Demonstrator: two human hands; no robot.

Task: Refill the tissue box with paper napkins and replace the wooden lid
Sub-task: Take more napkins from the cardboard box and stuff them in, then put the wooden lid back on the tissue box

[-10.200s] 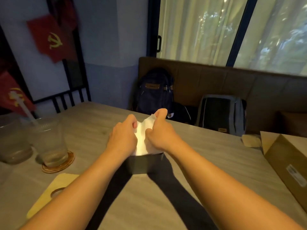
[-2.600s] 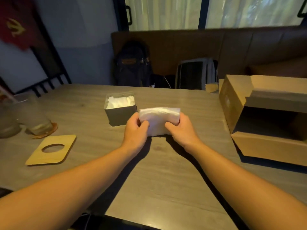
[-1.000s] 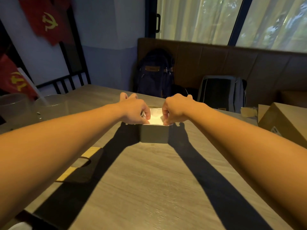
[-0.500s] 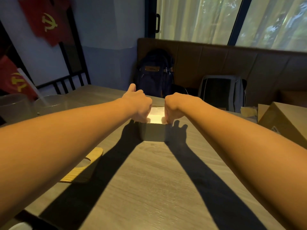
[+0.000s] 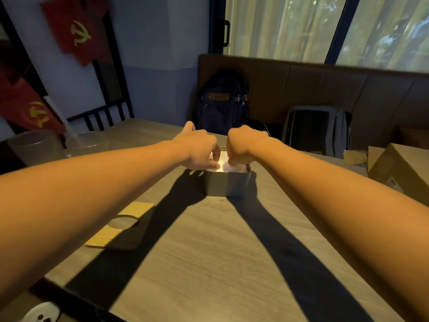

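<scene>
View from a head-worn camera, looking down along two bare forearms that reach forward over a grey wood-grain table (image 5: 209,252). At far left, red flags (image 5: 76,36) hang on the wall, and two clear cups (image 5: 32,145) stand at the table's left edge. Nearer the viewer, to the left of the arms, the wooden lid (image 5: 118,225) lies flat on the table, a pale square with a round hole, partly under the left forearm's shadow and well apart from the box. The left hand (image 5: 199,149) is over the left side of the tissue box (image 5: 226,183), fingers bent downward with their tips touching the white napkins (image 5: 232,167) inside and the thumb sticking out away from the viewer; whether the fingers pinch the paper or only press it cannot be told. The tissue box is a small dark grey square, open on top, standing at the middle of the table with the napkins filling it close to the rim. The right hand (image 5: 243,145) is over the box's right side, knuckles toward the camera and fingers curled down into the opening; its fingertips are hidden, so its hold cannot be told. Behind the table, a dark backpack (image 5: 222,101) and a grey backpack (image 5: 315,131) sit on a brown bench (image 5: 348,89). At far right, a cardboard box (image 5: 399,168) rests on the table.
</scene>
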